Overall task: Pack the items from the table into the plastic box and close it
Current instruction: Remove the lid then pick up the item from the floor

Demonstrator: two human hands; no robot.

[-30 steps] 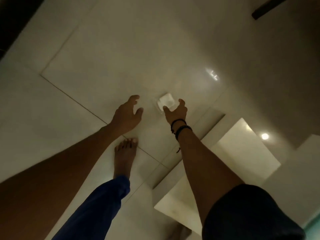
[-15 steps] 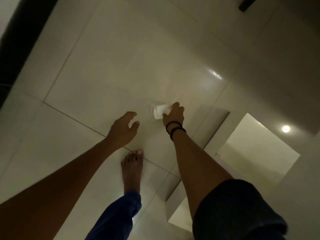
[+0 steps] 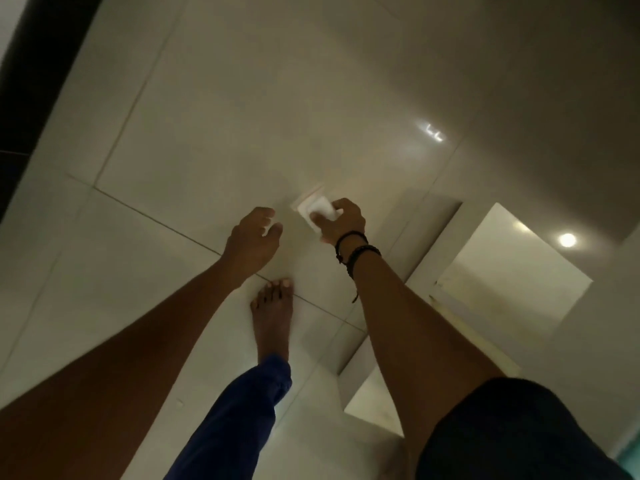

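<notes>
Nearest the camera, a bare foot (image 3: 272, 317) stands on the tiled floor (image 3: 242, 116), close to a grout line. Beyond it the left hand (image 3: 251, 237) hangs loosely curled and empty, fingers apart. Just beside it, the right hand (image 3: 341, 220), bracelets (image 3: 356, 252) at the wrist, is bent down with thumb and fingers clamped on a small white item (image 3: 317, 209), probably a packet, though dim light blurs it; whether it touches the floor I cannot tell. No plastic box is in view, so packing and closing seem largely undone.
</notes>
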